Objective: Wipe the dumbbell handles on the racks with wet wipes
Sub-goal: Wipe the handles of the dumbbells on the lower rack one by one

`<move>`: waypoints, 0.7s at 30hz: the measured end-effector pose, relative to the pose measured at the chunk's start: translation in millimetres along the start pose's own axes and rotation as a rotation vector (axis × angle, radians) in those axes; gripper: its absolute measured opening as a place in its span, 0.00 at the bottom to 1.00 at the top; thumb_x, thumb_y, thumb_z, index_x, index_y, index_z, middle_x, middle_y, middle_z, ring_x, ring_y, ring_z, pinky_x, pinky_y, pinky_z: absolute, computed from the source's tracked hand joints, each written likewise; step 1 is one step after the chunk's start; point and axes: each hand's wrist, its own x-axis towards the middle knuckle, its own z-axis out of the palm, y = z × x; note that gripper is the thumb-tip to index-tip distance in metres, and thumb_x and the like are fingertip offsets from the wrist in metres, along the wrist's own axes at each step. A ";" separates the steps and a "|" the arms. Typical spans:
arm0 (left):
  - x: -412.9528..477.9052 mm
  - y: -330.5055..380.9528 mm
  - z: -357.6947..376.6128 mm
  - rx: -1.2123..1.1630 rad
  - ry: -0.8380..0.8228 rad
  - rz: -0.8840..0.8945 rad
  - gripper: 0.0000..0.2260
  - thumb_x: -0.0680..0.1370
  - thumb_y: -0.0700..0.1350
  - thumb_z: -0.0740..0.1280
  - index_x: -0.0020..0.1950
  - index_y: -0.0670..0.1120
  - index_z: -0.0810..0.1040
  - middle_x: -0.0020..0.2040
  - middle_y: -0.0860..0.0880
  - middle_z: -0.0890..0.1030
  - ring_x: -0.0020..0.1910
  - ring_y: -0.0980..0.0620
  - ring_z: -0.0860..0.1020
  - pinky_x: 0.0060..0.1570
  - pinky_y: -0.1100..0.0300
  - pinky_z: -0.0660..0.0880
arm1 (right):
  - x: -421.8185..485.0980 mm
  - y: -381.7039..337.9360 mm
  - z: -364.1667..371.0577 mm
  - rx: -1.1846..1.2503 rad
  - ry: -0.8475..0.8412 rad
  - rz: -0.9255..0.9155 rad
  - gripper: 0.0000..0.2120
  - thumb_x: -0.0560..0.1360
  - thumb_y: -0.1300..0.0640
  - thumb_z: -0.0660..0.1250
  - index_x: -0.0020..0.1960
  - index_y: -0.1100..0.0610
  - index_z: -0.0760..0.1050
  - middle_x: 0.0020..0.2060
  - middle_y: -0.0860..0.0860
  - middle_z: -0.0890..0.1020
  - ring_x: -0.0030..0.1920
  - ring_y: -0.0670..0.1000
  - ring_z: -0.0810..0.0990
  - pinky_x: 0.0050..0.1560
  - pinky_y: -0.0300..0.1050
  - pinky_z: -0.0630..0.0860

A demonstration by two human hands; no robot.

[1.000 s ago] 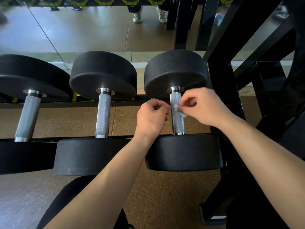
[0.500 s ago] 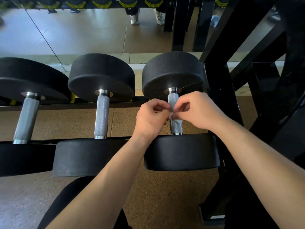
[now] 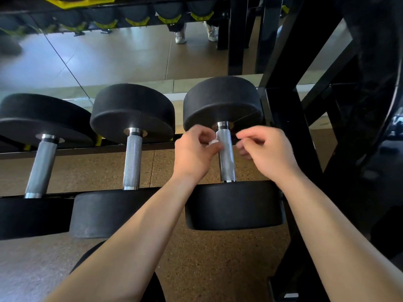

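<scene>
the black rack (image 3: 281, 118) holds three dumbbells side by side. i judge i'm on the rightmost handle (image 3: 226, 158); the middle handle (image 3: 132, 162) and left handle (image 3: 41, 168) look left to do. my left hand (image 3: 196, 153) pinches the wet wipe (image 3: 212, 142) beside that handle's far end. my right hand (image 3: 268, 151) is curled and blurred; i can't tell its grip.
</scene>
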 end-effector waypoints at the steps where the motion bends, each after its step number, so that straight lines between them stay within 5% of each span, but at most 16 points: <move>1: 4.2 2.0 -0.2 -0.028 0.044 -0.020 0.10 0.72 0.46 0.79 0.49 0.51 0.81 0.44 0.58 0.81 0.44 0.63 0.79 0.43 0.69 0.75 | -2.8 4.8 -0.3 0.005 0.022 0.034 0.11 0.79 0.60 0.66 0.55 0.49 0.83 0.41 0.43 0.85 0.43 0.41 0.85 0.52 0.50 0.83; 8: 9.6 5.6 7.9 0.020 0.046 -0.038 0.06 0.72 0.49 0.79 0.45 0.54 0.83 0.41 0.60 0.82 0.42 0.65 0.79 0.40 0.76 0.70 | -5.8 13.8 1.1 0.085 -0.012 0.111 0.12 0.80 0.62 0.65 0.49 0.46 0.82 0.39 0.46 0.85 0.40 0.43 0.85 0.50 0.49 0.83; 15: 12.8 8.7 3.2 0.061 0.013 0.010 0.08 0.76 0.45 0.76 0.55 0.51 0.85 0.46 0.58 0.83 0.47 0.63 0.80 0.47 0.73 0.73 | -2.6 14.4 1.8 0.120 -0.042 0.109 0.12 0.79 0.62 0.65 0.47 0.47 0.82 0.37 0.47 0.85 0.39 0.44 0.85 0.47 0.46 0.83; 21: -1.7 4.7 -14.9 0.164 -0.253 -0.045 0.04 0.72 0.46 0.80 0.42 0.53 0.87 0.39 0.57 0.85 0.41 0.63 0.82 0.43 0.71 0.77 | -0.7 15.6 1.4 0.102 -0.057 0.112 0.10 0.79 0.61 0.65 0.50 0.49 0.83 0.38 0.46 0.85 0.39 0.43 0.84 0.47 0.45 0.82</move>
